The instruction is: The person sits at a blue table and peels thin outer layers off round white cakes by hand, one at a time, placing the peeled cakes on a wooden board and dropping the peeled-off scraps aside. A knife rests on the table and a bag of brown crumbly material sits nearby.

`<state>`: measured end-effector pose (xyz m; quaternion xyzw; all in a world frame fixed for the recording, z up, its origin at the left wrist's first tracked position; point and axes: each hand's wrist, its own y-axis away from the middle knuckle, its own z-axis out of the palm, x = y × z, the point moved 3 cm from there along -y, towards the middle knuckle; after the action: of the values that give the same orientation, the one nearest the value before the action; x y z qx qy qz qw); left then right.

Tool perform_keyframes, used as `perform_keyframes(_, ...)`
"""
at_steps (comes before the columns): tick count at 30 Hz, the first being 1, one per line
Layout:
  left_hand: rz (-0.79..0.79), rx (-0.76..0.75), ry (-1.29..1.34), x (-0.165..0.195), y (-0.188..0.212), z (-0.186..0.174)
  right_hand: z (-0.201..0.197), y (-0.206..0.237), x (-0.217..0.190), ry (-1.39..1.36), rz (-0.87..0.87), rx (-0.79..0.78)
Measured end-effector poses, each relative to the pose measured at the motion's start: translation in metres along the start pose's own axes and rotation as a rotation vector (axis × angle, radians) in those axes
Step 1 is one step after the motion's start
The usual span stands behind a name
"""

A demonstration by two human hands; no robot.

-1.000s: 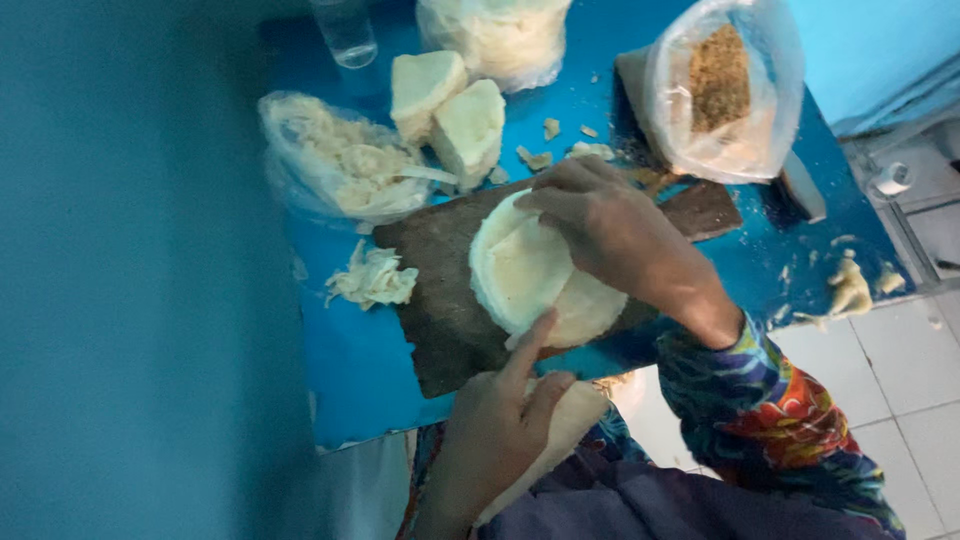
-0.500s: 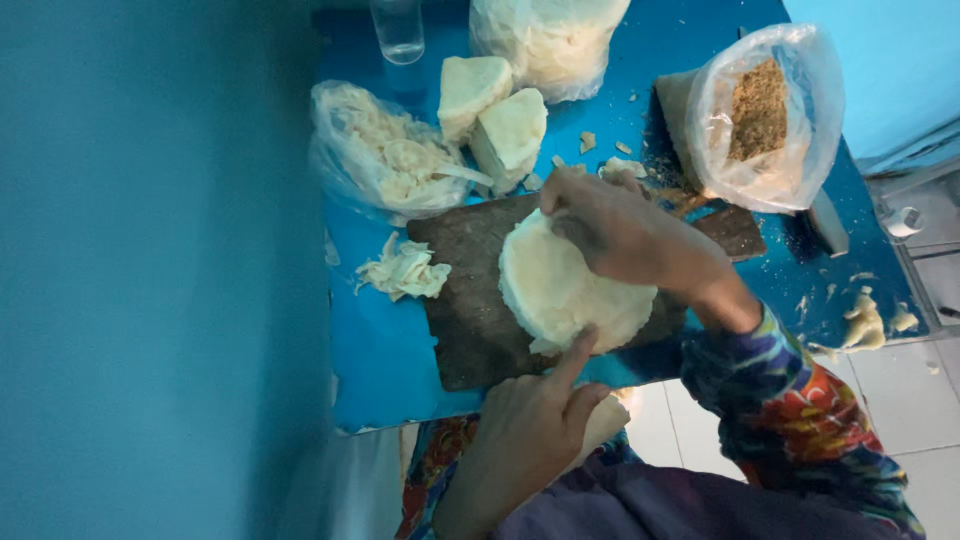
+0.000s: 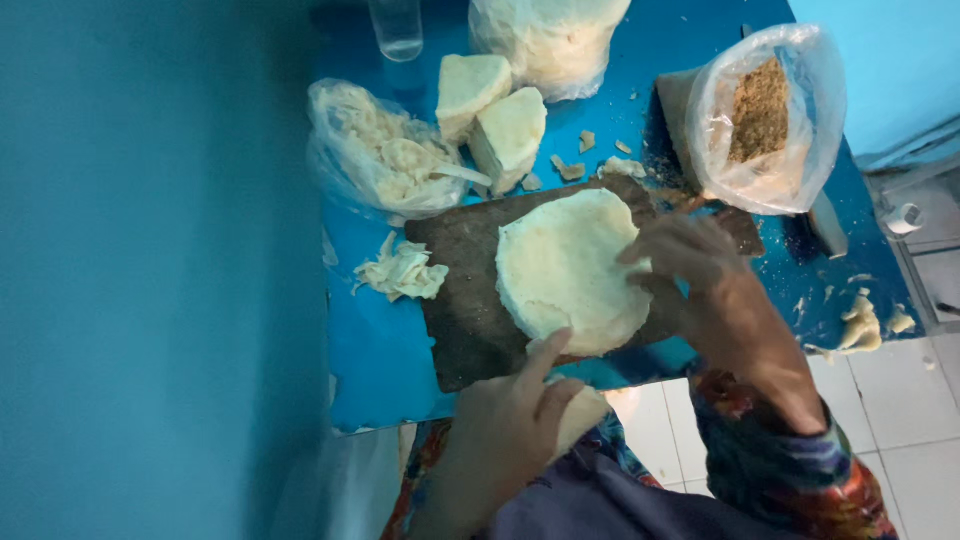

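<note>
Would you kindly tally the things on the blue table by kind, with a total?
Plastic bags: 3, at and
Pale wedge blocks: 2, at and
Round pale disc touched by both hands: 1
Dark board: 1
Clear glass: 1
Total: 8

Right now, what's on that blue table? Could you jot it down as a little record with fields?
Surface: blue table
Board: dark wooden board, lying flat
On board: pale round disc of dough
Left hand: index finger touching the disc's near edge
Right hand: fingers on the disc's right edge
Behind board: two pale cut blocks, bag of pale shreds, bag of brown crumbs, clear glass
Left of board: small pile of scraps
</note>
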<state>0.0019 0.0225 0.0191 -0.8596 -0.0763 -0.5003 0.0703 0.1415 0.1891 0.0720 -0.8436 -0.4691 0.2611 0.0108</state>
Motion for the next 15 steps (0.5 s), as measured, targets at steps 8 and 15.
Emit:
perform_keyframes(8,-0.129,-0.107,-0.073,-0.015,-0.023,-0.001,0.023,0.009,0.019,-0.093,0.011,-0.115)
perform_keyframes(15,-0.116,-0.132,-0.050,-0.014,-0.011,0.003,0.031,0.021,0.012,-0.025,-0.066,-0.131)
